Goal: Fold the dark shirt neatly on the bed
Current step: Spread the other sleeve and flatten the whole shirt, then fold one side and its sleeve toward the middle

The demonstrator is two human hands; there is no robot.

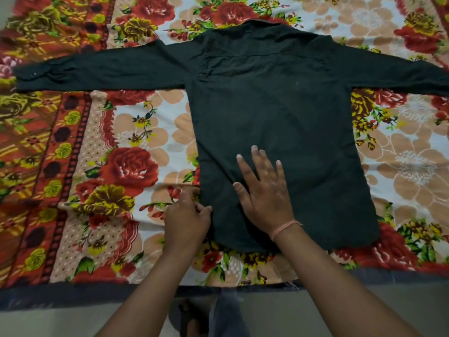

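**Squaring the hem before the first fold**

Left hand (pixel 187 220) grip clamped on the dark shirt (pixel 267 105): thumb and curled fingers pinching the cloth at the shirt's lower left edge, close to the hem corner. Right hand (pixel 264 198) grip apart and holding nothing, with fingers straight and spread and the palm pressed flat on the shirt's lower back panel, just beside the pinching hand. Pink thread band (pixel 284 228) round that wrist, above the shirt's hem.

Shirt spread back-up on the floral-printed bed (pixel 410 152), collar (pixel 262 23) at the shirt's far end, hem at its near end. Left-side sleeve (pixel 97 69) and right-side sleeve (pixel 393 71) stretched straight out from the shirt's shoulders. Faint creases across the back panel. Bed's cloth slightly rucked just left of the shirt's lower edge.

By the look of it, smoothing and squaring only, with no fold yet made.

To do this well:
- Keep the flat palm anchoring the panel.
- Draw the pinched edge outward from the shirt's middle, gently, only until the slack goes.
- Stop short of dragging the whole garment or skewing the sleeves.
- Sweep creases from the shirt's middle toward its edges.
- Check the side edge for a straight run from armpit to hem before turning that side inward.
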